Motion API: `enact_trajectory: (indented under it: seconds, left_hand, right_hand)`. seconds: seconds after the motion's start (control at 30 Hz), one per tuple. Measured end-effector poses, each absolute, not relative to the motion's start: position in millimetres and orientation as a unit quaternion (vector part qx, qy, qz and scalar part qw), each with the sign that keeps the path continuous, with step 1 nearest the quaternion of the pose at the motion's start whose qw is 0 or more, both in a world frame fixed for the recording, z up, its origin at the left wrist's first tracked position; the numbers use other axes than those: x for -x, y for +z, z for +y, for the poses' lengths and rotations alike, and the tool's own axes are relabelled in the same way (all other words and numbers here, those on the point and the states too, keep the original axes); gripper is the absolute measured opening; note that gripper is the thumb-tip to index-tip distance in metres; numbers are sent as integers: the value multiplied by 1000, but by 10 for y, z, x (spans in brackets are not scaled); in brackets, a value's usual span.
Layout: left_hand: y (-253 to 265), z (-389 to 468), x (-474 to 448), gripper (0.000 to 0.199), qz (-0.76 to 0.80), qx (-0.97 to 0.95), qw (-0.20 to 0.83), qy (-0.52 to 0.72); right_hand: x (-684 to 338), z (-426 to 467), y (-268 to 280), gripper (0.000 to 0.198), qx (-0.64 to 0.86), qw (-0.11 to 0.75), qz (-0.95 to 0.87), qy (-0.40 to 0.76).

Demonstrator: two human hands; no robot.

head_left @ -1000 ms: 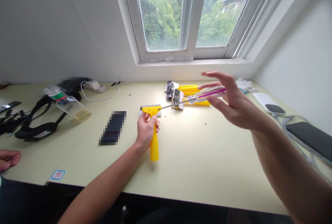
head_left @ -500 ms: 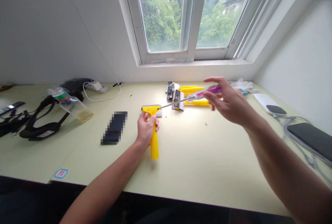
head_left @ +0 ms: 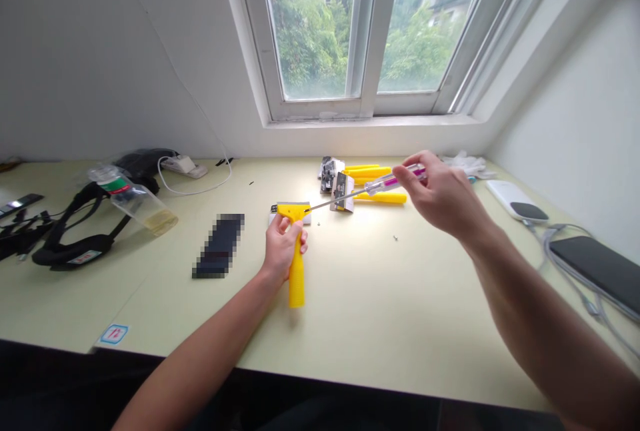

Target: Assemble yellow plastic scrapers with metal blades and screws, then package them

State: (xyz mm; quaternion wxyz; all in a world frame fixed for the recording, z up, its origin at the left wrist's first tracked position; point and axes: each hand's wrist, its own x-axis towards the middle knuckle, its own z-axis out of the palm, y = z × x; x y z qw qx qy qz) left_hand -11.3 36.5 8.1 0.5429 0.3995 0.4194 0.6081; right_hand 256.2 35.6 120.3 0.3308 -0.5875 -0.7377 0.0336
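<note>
My left hand (head_left: 281, 249) is wrapped round the neck of a yellow scraper (head_left: 297, 284), its wide head facing the window and its handle toward me. In my right hand (head_left: 440, 194) is a screwdriver (head_left: 383, 184) with a clear and purple handle. Its long shaft slants down leftward, and the tip meets the right side of the scraper's head. A pale flat piece (head_left: 305, 218) shows behind that head. Small screws lie on the table, one (head_left: 319, 223) near the scraper and another (head_left: 395, 238) farther right.
Several yellow-handled scrapers (head_left: 383, 198) with dark-labelled heads lie below the window. A dark pixelated slab (head_left: 220, 246) is on the left, beyond it a tilted plastic bottle (head_left: 143, 208) and a black headband (head_left: 75, 251). A white device (head_left: 517, 201), cables and a black device (head_left: 597, 271) sit at right.
The fingers of my right hand have closed in round the screwdriver handle, where they were spread before. My left hand and the scraper have hardly moved.
</note>
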Motion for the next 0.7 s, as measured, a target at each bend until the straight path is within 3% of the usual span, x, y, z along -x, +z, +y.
enact_trajectory:
  seconds: [0.17,0.47,0.7]
  left_hand:
    - [91,385,150,27,416,-392,552,607]
    - [84,407,174,29,404,-390,568,601]
    - [107,402,212,30,389,-394,577,601]
  right_hand:
    - [-2553,448,1110,50,494,380,-777,84]
    - [-2584,469,1109,40,503,383,-772,67]
    - [-2591,493,1091,45,504,405,-755,110]
